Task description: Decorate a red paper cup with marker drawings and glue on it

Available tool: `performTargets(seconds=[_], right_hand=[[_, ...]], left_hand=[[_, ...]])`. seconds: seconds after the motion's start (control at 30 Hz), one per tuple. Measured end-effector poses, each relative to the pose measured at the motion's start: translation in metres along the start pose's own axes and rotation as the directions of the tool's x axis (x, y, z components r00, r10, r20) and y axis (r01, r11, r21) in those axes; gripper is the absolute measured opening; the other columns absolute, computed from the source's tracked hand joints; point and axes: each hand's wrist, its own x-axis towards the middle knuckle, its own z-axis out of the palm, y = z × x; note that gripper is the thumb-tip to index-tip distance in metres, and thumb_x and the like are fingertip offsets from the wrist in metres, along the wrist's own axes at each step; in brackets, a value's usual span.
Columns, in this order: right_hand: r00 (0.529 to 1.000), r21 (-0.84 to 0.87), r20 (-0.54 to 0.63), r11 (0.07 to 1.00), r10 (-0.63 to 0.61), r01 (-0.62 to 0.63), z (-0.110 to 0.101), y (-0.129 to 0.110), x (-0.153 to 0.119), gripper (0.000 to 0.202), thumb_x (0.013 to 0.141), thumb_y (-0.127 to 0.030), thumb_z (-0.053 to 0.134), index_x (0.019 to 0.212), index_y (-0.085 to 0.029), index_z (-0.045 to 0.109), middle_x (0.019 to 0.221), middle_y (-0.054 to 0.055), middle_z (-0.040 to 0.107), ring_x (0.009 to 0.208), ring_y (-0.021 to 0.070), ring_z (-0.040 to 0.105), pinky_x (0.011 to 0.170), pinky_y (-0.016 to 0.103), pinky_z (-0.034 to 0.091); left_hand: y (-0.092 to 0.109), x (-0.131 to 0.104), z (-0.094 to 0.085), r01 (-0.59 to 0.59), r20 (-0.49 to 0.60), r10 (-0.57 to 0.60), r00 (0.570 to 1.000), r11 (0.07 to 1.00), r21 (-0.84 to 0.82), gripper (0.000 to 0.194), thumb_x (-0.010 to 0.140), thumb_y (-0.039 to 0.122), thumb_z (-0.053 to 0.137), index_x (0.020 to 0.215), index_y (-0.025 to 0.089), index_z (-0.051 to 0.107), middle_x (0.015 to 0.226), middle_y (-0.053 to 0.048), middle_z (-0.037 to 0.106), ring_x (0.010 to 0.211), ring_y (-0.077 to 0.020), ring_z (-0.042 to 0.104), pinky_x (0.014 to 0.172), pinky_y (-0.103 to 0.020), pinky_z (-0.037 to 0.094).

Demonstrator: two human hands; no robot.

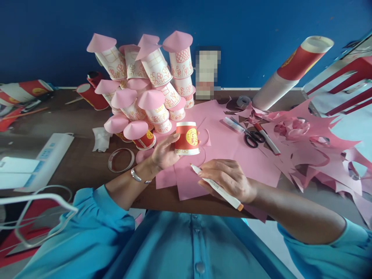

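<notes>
My left hand (167,152) is closed around a red and white paper cup (186,138) with a yellow round print, held upside down above the table. Small yellowish drawing shows along the cup's lower white band. In my right hand (228,179) is a white marker (222,192) with an orange end, its tip pointing up-left toward the cup and apart from it. Below both hands lie pink paper sheets (221,151). Close to my left hand stands a red cup with a pink cone top (142,135).
Stacked, drawn-on cups with pink cones (157,69) rise behind my left hand. Black-handled scissors (254,138), a red-capped marker (269,140) and cut pink scraps (316,155) lie right. A tall cup stack (290,73) leans at back right. A tape roll (121,160) lies left.
</notes>
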Motion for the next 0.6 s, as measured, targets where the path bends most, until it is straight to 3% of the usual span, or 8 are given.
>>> performTargets(seconds=[0.13, 0.37, 0.6], right_hand=[[1.0, 0.005, -0.009, 1.0, 0.024, -0.024, -0.0002, 0.0012, -0.0005, 0.021, 0.113, -0.015, 0.074, 0.133, -0.016, 0.067, 0.1, 0.009, 0.085, 0.083, 0.0194, 0.085, 0.073, 0.03, 0.074], [0.998, -0.027, -0.039, 0.998, 0.05, -0.051, -0.0008, 0.0037, 0.0022, 0.018, 0.111, -0.013, 0.072, 0.128, -0.017, 0.069, 0.096, 0.008, 0.085, 0.083, 0.0222, 0.086, 0.071, 0.031, 0.072], [0.997, -0.062, -0.044, 0.996, 0.056, -0.058, -0.0006, 0.0053, 0.0041, 0.013, 0.112, -0.014, 0.072, 0.124, -0.017, 0.067, 0.092, 0.008, 0.085, 0.081, 0.0216, 0.087, 0.07, 0.029, 0.071]], left_hand=[[-0.0012, 0.0006, 0.0046, -0.017, 0.036, 0.014, 0.999, 0.996, 0.086, 0.057, 0.082, 0.063, 0.101, 0.124, 0.027, 0.084, 0.129, -0.012, 0.088, 0.147, -0.0431, 0.074, 0.121, -0.061, 0.065], [0.0031, -0.003, 0.008, -0.029, 0.054, 0.021, 0.998, 0.989, 0.144, 0.06, 0.091, 0.057, 0.095, 0.14, 0.028, 0.079, 0.127, -0.011, 0.09, 0.138, -0.0387, 0.081, 0.111, -0.051, 0.069], [0.0024, 0.001, 0.0055, 0.004, 0.058, -0.013, 0.998, 0.987, 0.164, 0.05, 0.092, 0.051, 0.089, 0.133, 0.023, 0.08, 0.127, -0.011, 0.09, 0.143, -0.043, 0.077, 0.111, -0.051, 0.069]])
